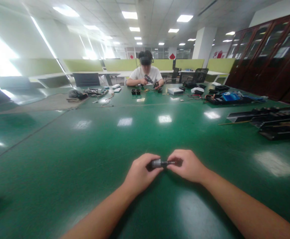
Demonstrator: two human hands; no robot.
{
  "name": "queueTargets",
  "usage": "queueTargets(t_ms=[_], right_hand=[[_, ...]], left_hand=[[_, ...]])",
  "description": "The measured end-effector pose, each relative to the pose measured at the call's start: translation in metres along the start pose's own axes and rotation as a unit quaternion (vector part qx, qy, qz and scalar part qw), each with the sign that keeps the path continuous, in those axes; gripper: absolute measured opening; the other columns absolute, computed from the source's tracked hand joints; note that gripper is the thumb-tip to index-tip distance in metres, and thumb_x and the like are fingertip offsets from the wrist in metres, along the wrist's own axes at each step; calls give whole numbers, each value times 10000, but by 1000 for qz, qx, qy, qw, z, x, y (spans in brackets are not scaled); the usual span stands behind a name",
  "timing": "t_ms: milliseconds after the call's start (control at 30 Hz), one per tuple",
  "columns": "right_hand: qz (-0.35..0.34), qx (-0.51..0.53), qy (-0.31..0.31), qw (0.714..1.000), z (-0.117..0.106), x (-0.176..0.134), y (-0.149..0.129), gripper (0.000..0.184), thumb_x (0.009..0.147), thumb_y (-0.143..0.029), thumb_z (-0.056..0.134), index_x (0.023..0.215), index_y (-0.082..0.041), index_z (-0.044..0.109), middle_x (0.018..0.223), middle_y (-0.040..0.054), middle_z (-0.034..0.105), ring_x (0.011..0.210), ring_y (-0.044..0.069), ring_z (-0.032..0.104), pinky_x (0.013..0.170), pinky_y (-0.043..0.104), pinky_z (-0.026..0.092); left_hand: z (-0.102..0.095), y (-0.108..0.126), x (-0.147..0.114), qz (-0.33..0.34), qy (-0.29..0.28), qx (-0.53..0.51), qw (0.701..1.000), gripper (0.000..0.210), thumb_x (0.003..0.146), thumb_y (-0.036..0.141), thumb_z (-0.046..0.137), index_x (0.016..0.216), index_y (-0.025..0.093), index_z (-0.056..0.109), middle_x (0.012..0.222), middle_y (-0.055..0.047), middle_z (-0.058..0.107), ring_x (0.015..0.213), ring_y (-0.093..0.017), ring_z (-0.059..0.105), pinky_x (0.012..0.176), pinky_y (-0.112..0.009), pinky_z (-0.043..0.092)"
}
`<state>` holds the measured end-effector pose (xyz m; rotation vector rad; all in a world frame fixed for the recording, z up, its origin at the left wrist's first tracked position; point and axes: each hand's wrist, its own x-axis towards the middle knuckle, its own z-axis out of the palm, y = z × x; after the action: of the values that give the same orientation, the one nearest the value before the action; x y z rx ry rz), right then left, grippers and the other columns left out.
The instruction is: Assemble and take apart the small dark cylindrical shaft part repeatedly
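Just above the green table, I hold a short cylindrical tool (pixel 157 163) level, its grey body to the left and a black neck with a thin metal tip to the right. The fingers and thumb of my left hand (pixel 141 172) are wrapped round the grey body, and its rear end is hidden in the palm. My right hand (pixel 188 166) pinches the thin tip between thumb and fingers. Whether a separate bit sits in the tip is too small to tell.
Across the green table (pixel 97 139) a person (pixel 145 74) in a white shirt holds a power drill (pixel 148 79). Black metal rails (pixel 271 114) lie at the right, with another hand beside them. A blue bundle (pixel 231 96), a white box (pixel 175 91) and loose parts (pixel 96 92) line the far side.
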<state>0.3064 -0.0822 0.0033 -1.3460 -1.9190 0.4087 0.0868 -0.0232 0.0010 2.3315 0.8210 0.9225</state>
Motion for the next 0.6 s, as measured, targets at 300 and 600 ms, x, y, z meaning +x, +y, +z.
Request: queueTargets(t_ms=[300, 600], right_hand=[[-1, -10, 4, 1000, -1, 1, 1, 67, 768, -184, 724, 833, -199, 720, 741, 5, 676, 659, 144, 607, 629, 258, 446], [18, -11, 11, 1000, -2, 0, 0, 65, 762, -166, 710, 818, -196, 722, 728, 5, 668, 640, 140, 597, 612, 254, 447]], left_hand=[[-1, 0, 0, -4, 9, 8, 1000, 251, 772, 215, 764, 1008, 215, 680, 966, -29, 711, 868, -180, 662, 782, -295, 532], [1, -3, 0, -8, 14, 8, 1000, 275, 764, 218, 779, 1020, 218, 678, 970, -28, 710, 867, -182, 661, 793, -299, 533]])
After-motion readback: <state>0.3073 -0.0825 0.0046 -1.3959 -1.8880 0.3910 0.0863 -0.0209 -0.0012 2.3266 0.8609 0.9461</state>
